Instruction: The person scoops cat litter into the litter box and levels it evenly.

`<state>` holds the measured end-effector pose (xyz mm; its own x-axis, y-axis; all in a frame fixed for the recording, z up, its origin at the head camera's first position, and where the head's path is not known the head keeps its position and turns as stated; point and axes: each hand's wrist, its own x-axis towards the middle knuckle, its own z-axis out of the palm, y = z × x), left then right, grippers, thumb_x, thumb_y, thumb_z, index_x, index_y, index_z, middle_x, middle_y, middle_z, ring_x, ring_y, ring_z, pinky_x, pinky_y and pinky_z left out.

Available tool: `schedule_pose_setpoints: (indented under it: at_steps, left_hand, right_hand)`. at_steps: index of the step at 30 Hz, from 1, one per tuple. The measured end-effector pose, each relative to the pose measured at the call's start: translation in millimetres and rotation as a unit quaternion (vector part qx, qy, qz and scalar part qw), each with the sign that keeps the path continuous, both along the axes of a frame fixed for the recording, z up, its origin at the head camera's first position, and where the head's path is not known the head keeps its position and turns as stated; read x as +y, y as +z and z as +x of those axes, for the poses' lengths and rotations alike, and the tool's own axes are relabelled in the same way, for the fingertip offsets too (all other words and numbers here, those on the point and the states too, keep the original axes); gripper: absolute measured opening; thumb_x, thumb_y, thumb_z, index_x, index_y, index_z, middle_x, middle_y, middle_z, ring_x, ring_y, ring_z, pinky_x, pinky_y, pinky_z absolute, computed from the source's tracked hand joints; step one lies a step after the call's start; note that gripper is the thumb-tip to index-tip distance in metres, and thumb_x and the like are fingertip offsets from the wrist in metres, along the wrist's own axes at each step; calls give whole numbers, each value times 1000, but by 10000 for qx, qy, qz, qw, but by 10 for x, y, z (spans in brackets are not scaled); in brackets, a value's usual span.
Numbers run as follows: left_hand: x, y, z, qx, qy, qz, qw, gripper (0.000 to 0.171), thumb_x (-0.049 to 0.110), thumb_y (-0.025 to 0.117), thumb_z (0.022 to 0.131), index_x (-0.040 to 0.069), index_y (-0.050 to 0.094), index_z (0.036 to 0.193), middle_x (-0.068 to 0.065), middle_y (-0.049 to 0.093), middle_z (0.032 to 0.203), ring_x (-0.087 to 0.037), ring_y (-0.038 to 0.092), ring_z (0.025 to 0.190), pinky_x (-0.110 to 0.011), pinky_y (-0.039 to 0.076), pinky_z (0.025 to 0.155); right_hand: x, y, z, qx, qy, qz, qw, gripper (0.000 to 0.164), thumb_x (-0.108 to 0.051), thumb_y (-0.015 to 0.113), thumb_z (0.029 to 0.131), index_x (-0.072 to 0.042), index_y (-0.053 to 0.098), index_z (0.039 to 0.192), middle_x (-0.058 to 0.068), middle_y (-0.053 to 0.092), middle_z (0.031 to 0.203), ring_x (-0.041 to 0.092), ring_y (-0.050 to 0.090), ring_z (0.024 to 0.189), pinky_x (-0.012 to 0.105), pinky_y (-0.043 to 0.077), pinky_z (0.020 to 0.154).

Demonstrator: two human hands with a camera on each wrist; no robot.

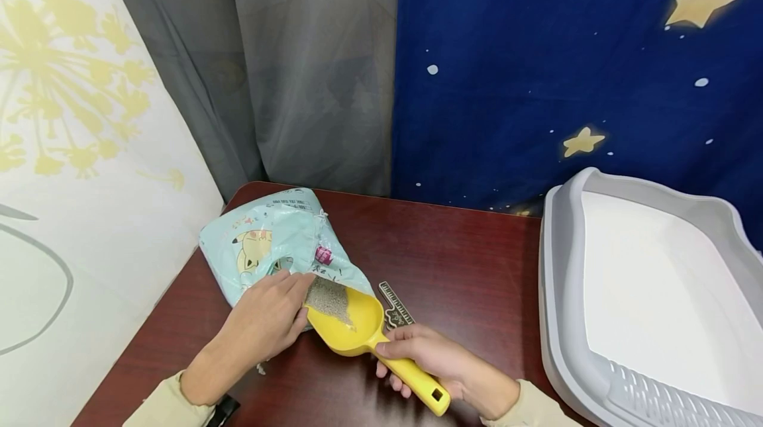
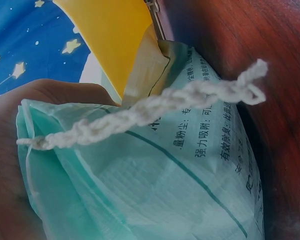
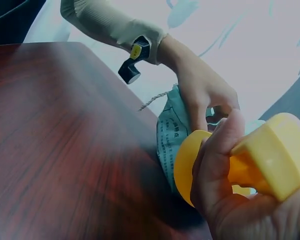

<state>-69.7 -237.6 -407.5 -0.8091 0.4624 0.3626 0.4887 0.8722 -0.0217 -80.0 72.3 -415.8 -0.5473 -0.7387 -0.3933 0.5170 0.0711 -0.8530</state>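
Observation:
A light-blue plastic bag [image 1: 298, 215] with a cartoon print lies on the table, its mouth facing the front right. My left hand [image 1: 268, 311] grips the bag at its open edge. A yellow scoop [image 1: 365, 311] has its front end inside that mouth, with grey-beige granules [image 1: 326, 298] heaped in its bowl. My right hand [image 1: 426, 354] holds the scoop by its handle, thumb along the top. In the left wrist view a braided white string [image 2: 140, 111] hangs across the printed bag. The right wrist view shows the handle's yellow end [image 3: 285, 155] within my right hand's grip.
At the right stands a large grey litter box [image 1: 563, 294] with a white inside. A small dark, ruler-edged flat piece [image 1: 396, 304] lies behind the scoop on the red-brown table [image 1: 465, 268]. A patterned white wall borders the left, with curtains behind.

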Motion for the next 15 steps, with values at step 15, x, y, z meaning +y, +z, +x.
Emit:
schedule_pose_setpoints:
  at_steps: [15]
  left_hand:
    - [-3, 14, -2, 152, -136, 54, 9998, 42, 7, 81, 84, -6, 73, 123, -14, 77, 106, -28, 65, 90, -43, 60, 81]
  right_hand:
    - [-90, -15, -24, 222, -212, 15, 9995, 14, -13, 63, 105, 1, 61, 106, 5, 67, 86, 6, 55, 56, 18, 48, 48]
